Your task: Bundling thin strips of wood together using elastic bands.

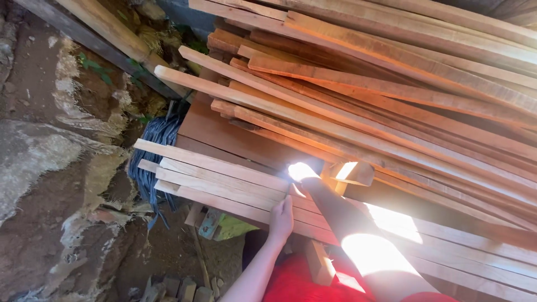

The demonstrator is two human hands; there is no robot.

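Note:
A lower stack of pale wooden slats (pixel 224 182) lies across the middle, ends pointing left. My left hand (pixel 281 220) rests flat on the near edge of this stack, fingers together and pointing up. My right arm reaches from the bottom right; my right hand (pixel 302 171) sits in a glaring patch of sunlight at the gap between the lower slats and the large upper pile of long reddish slats (pixel 363 106). The glare hides its fingers. A short wooden block (pixel 351 173) lies just right of that hand.
A dark grey striped cloth (pixel 154 162) hangs at the left end of the stacks. Rough rock and soil (pixel 50 168) fill the left side. Heavy beams (pixel 112 33) lean at the top left. A green object (pixel 232 226) and a wooden post (pixel 319 263) sit below the slats.

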